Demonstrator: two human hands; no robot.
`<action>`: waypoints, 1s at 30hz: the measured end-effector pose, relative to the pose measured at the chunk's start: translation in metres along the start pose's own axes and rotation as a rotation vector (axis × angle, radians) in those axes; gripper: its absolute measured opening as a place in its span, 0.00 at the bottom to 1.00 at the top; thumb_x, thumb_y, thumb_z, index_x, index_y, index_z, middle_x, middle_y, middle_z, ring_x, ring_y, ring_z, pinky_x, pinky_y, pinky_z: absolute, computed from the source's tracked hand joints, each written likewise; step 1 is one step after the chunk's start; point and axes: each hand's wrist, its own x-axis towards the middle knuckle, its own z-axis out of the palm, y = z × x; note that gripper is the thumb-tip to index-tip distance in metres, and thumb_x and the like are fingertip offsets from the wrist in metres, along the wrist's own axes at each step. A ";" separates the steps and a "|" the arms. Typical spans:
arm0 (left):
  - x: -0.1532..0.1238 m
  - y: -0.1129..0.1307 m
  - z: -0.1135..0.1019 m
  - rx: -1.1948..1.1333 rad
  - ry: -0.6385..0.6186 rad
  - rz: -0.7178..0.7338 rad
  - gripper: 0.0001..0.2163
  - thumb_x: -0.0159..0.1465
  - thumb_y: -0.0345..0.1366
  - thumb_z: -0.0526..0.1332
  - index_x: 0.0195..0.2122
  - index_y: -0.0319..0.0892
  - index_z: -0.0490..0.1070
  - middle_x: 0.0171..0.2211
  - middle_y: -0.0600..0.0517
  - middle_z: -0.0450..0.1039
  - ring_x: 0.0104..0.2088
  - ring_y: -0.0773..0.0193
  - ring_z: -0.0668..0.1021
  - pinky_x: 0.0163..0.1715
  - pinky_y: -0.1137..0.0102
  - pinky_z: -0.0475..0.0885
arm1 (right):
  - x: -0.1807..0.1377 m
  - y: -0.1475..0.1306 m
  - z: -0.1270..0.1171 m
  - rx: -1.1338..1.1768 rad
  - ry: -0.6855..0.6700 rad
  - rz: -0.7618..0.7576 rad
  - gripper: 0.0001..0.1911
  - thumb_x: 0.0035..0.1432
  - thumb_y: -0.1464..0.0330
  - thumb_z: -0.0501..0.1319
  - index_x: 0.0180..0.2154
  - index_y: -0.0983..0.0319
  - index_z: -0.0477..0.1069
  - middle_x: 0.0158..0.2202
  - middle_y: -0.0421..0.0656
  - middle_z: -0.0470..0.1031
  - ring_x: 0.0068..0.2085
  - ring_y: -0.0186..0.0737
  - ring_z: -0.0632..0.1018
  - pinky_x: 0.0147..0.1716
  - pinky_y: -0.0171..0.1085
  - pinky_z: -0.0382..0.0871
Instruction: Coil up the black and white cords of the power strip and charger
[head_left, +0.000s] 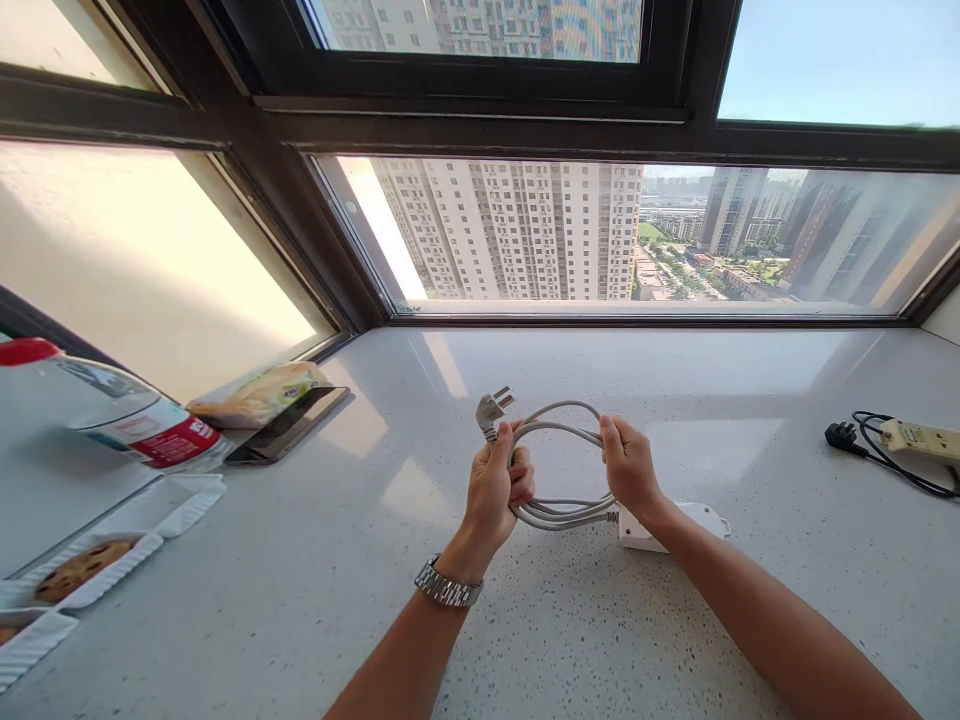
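Note:
A grey power cord [564, 521] is looped into a coil between my two hands, just above the counter. My left hand [496, 482] is closed round the left side of the coil, with the three-pin plug [493, 410] sticking up above its thumb. On the right side, my right hand [628, 462] grips the loops between thumb and fingers. The cord runs into a white power strip [694, 518], which lies on the counter behind my right wrist and is partly hidden by it.
Speckled white counter [300, 600] under a window. At left lie a bottle with a red cap [161, 425], a phone [289, 425], a food packet [262, 393] and a plastic tray [139, 545] with cookies. Another power strip [922, 438] with a black plug [844, 437] is at right.

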 end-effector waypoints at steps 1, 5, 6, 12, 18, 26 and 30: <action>0.000 0.000 0.000 0.000 0.002 0.011 0.24 0.52 0.54 0.66 0.42 0.41 0.69 0.14 0.65 0.45 0.11 0.78 0.49 0.10 0.81 0.48 | 0.000 -0.001 -0.001 -0.018 -0.028 0.006 0.23 0.63 0.52 0.45 0.21 0.58 0.50 0.18 0.34 0.51 0.20 0.31 0.54 0.20 0.34 0.46; 0.000 0.000 0.001 -0.013 0.024 0.027 0.23 0.54 0.53 0.65 0.42 0.39 0.70 0.13 0.65 0.46 0.10 0.78 0.49 0.09 0.80 0.47 | -0.001 -0.005 -0.003 -0.088 -0.133 -0.013 0.23 0.63 0.54 0.45 0.20 0.58 0.48 0.17 0.34 0.49 0.19 0.31 0.51 0.20 0.34 0.44; 0.000 0.000 0.001 -0.018 0.030 0.026 0.23 0.54 0.53 0.65 0.41 0.39 0.70 0.13 0.65 0.46 0.10 0.78 0.49 0.09 0.80 0.48 | -0.001 -0.006 -0.004 -0.106 -0.160 -0.027 0.23 0.63 0.54 0.45 0.19 0.58 0.48 0.16 0.34 0.48 0.19 0.31 0.51 0.20 0.34 0.44; 0.000 0.002 0.003 -0.031 0.051 0.043 0.20 0.54 0.50 0.66 0.39 0.40 0.71 0.12 0.65 0.46 0.10 0.77 0.49 0.09 0.80 0.49 | -0.007 -0.012 -0.004 -0.311 -0.303 -0.132 0.23 0.64 0.59 0.46 0.18 0.60 0.52 0.15 0.34 0.50 0.18 0.29 0.51 0.20 0.34 0.41; 0.000 0.000 0.004 0.080 0.025 0.034 0.16 0.53 0.46 0.67 0.34 0.39 0.70 0.13 0.65 0.43 0.11 0.78 0.49 0.09 0.80 0.48 | -0.026 -0.020 0.001 -0.662 -0.451 -0.257 0.21 0.63 0.63 0.52 0.19 0.62 0.63 0.15 0.36 0.55 0.18 0.29 0.49 0.21 0.36 0.39; 0.000 -0.001 0.008 0.352 -0.080 -0.113 0.13 0.49 0.42 0.67 0.24 0.38 0.68 0.11 0.64 0.45 0.10 0.78 0.48 0.08 0.80 0.46 | -0.031 -0.022 -0.008 -0.624 -0.706 -0.530 0.21 0.59 0.62 0.56 0.16 0.62 0.66 0.12 0.35 0.54 0.18 0.29 0.45 0.20 0.34 0.39; 0.000 0.000 0.008 0.433 -0.194 -0.175 0.10 0.51 0.38 0.66 0.22 0.37 0.70 0.10 0.62 0.49 0.10 0.78 0.49 0.08 0.79 0.47 | -0.027 -0.022 -0.011 -0.447 -0.777 -0.565 0.26 0.60 0.58 0.50 0.13 0.61 0.62 0.12 0.35 0.53 0.18 0.30 0.48 0.20 0.34 0.43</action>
